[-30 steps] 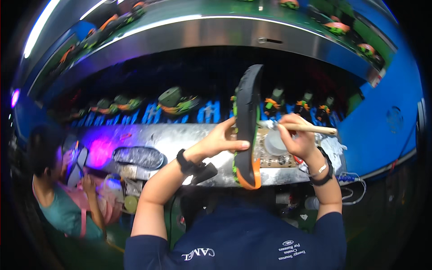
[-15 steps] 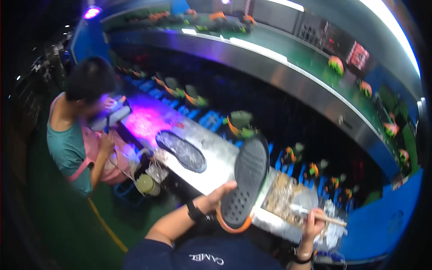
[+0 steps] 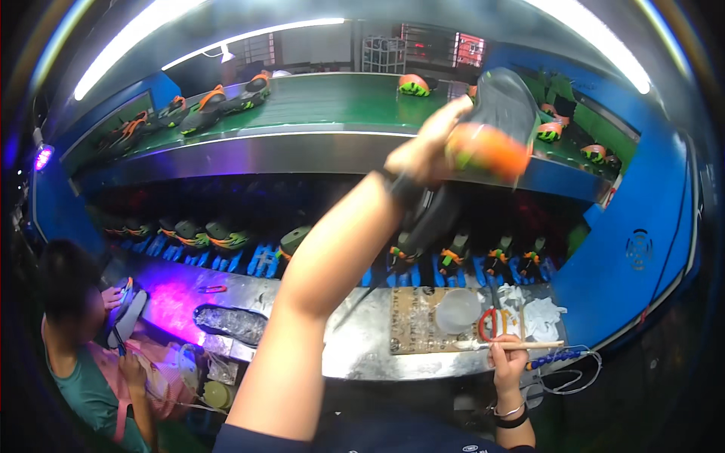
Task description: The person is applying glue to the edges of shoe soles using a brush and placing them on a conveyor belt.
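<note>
My left arm is stretched out to the upper conveyor belt. At its end my left hand (image 3: 427, 151) grips a shoe (image 3: 502, 106) with a dark grey sole face and an orange and green part that is blurred by motion. The shoe is tilted over the belt's near edge; part of my grip is hidden behind it. My right hand (image 3: 507, 361) is closed round the pale wooden handle of a brush (image 3: 540, 345), low at the right of the metal bench. The brush's white tip lies over a brown cardboard sheet (image 3: 411, 321), just below a translucent white tub (image 3: 458, 311).
On the green upper belt (image 3: 332, 102) stand several orange and green shoes. More shoes stand on blue holders along the lower line (image 3: 226, 235). A loose dark sole (image 3: 230, 322) lies on the metal bench (image 3: 355, 366). White rags (image 3: 542, 318) lie right. A seated person (image 3: 83, 355) works at left.
My left hand has carried the shoe forward and up from the bench to the upper belt. The view has swung to the right. My right hand keeps hold of the brush.
</note>
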{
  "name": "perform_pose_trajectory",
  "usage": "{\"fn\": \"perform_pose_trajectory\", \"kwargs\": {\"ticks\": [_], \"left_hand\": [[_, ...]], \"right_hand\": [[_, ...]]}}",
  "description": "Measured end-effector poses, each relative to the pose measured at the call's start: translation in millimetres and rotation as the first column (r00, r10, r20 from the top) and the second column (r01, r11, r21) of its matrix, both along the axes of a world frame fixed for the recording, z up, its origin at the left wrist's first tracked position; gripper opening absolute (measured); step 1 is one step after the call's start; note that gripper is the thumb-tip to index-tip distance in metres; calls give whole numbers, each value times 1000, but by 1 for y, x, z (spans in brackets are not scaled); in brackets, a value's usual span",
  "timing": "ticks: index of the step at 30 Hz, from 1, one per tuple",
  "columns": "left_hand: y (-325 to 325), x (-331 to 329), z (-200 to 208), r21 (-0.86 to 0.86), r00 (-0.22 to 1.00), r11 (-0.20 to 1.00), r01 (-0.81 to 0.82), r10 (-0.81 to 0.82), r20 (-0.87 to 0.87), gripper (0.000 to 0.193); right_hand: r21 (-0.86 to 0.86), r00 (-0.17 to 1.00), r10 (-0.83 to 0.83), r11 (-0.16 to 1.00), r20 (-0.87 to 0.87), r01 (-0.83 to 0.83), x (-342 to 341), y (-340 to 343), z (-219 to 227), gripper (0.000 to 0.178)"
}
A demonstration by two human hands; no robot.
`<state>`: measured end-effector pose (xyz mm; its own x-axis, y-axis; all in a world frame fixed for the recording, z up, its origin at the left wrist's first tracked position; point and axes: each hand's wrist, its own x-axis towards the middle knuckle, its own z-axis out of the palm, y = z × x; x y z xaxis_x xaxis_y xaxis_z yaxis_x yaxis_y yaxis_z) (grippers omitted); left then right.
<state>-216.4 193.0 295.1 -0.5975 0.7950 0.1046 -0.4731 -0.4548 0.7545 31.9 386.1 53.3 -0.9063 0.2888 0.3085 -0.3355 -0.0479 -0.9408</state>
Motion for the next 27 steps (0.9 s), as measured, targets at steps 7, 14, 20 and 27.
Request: {"fn": "perform_pose_trajectory", "kwargs": {"ticks": [7,14,20,27], "left_hand": [[-29,-47,17,-239,703,742,-627,406,-584,51],[-180,-1,-14,-170,262,269,-948,358,-896,34],[-315,-11,-16,225,-246,-585,-779,-44,-968,71],[-350,-43,-2,-77,-95,-782,-619,172,-980,113]], "right_hand": [[-59,997,-72,996,-4,72,10,21,-9,10],[-144,999,11,990,43,-5,-15,21,-16,11],[-90,1000,16,996,-23,-18,-38,13,-20,13],[103,997,-70,992,-23,72,-40,10,-12,16]]}}
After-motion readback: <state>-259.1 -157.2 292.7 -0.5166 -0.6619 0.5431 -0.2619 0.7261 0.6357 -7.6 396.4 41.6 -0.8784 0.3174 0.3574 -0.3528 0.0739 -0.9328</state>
